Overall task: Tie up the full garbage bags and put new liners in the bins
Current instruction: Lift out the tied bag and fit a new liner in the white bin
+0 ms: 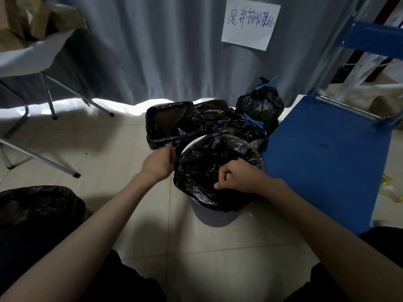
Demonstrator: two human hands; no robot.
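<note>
A round white bin (214, 219) stands on the floor in front of me with a black liner (202, 168) draped over its mouth. My left hand (158, 163) pinches the liner's left edge at the rim. My right hand (236, 176) grips the liner's near right edge with curled fingers. Behind it a square bin (172, 122) holds an open black liner. Two tied black bags with blue drawstrings sit at the back, one tall (261, 103) and one lower (248, 127).
A blue folding chair (327, 158) stands close on the right, touching the bin area. A folding table (32, 59) with brown paper bags is at the left. Another black bag (37, 205) lies near my left knee. A grey curtain with a paper sign (250, 23) hangs behind.
</note>
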